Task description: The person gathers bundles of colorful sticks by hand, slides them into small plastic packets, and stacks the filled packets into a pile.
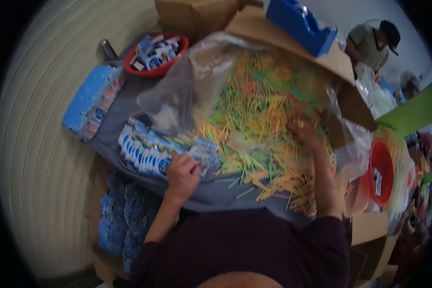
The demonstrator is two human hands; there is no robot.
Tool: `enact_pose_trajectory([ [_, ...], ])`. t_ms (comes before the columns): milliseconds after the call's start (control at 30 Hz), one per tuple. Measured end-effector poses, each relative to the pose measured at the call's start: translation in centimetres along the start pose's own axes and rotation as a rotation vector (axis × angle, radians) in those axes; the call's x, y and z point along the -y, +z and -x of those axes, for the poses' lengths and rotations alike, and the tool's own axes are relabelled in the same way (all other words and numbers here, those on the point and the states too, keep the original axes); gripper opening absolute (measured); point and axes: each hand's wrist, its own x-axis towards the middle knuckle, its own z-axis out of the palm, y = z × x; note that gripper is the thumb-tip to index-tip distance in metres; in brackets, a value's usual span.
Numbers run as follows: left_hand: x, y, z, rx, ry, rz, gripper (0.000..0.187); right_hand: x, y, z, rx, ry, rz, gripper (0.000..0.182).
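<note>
My left hand [183,174] is closed at the right end of a row of blue and white packets [146,150]; whatever is between its fingers is too small to name. Just beyond it lies a clear and blue wrapper [204,152]. On the right, my right hand [303,129] reaches into a large heap of thin orange, yellow and green sticks [254,110]. Its fingers are blurred and partly sunk among the sticks, so their grip is hidden. Clear plastic film [177,96] lies around the heap.
A red bowl of small packets [161,66], a blue-topped pack [89,98] and a blue tape dispenser [307,29] stand around the heap. At right are a red basket [383,168] and a person [369,45]. A box of blue packs [122,216] is lower left.
</note>
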Motion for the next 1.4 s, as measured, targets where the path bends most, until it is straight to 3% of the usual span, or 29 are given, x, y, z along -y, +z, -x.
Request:
enact_pose_trajectory([
  [67, 0.5, 0.8, 0.5, 0.058, 0.027, -0.062, 0.011, 1.1, -0.7, 0.2, 0.050, 0.215, -0.152, 0.038],
  [100, 0.6, 0.9, 0.8, 0.105, 0.009, -0.079, 0.013, 3.4, -0.4, 1.4, 0.032, 0.203, -0.159, 0.042],
  [167, 0.5, 0.7, 0.4, 0.171, -0.015, -0.086, 0.015, -1.0, -2.5, -1.1, 0.061, -0.277, -0.177, 0.040],
  [300, 0.0, -0.3, -0.6, 0.276, -0.054, -0.105, 0.021, 4.9, 1.1, 2.8, -0.103, -0.294, 0.009, 0.034],
  [367, -0.4, -0.6, -1.1, 0.306, -0.031, -0.057, 0.015, 5.3, 1.8, 3.5, -0.039, -0.204, -0.304, 0.029],
  [467, 0.6, -0.5, -1.2, 0.347, -0.110, -0.032, 0.007, 4.2, 1.0, 2.8, 0.034, -0.189, -0.283, 0.028],
  [600, 0.7, -0.2, -1.7, 0.284, -0.233, 0.158, 0.005, 4.1, 1.1, 2.2, -0.084, -0.218, -0.029, 0.033],
  [667, 0.3, 0.2, -2.2, 0.163, -0.172, 0.349, 0.012, 3.9, -0.2, 1.6, -0.063, -0.264, 0.374, 0.035],
  [767, -1.2, 1.3, -3.4, 0.106, -0.142, 0.490, 0.015, 3.0, -0.4, 1.0, -0.140, -0.406, 0.190, 0.036],
  [867, -3.7, 2.2, -5.4, 0.169, -0.126, 0.506, 0.014, 5.7, 1.5, 2.5, -0.295, -0.345, 0.020, 0.041],
  [900, -4.1, 2.9, -5.9, 0.164, -0.136, 0.503, 0.014, 5.7, 1.6, 2.5, -0.284, -0.344, 0.021, 0.041],
  [967, -4.7, 4.4, -6.8, 0.193, -0.094, 0.590, 0.013, 5.6, 1.6, 2.5, -0.049, -0.428, -0.335, 0.044],
  [1067, -6.2, 6.1, -7.8, 0.174, -0.129, 0.711, 0.013, 9.8, 4.8, 5.4, -0.005, -0.434, -0.481, 0.050],
  [1200, -5.8, 7.8, -7.8, 0.218, -0.142, 0.700, 0.013, 13.7, 8.1, 7.0, 0.068, -0.559, -0.430, 0.059],
  [1267, -5.8, 7.8, -7.6, 0.215, -0.206, 0.779, 0.012, 13.7, 9.0, 5.9, 0.213, -0.754, -0.100, 0.066],
  [1400, -5.0, 7.1, -7.5, 0.218, -0.180, 0.749, 0.010, 12.8, 11.6, 5.7, 0.300, -0.623, -0.111, 0.056],
])
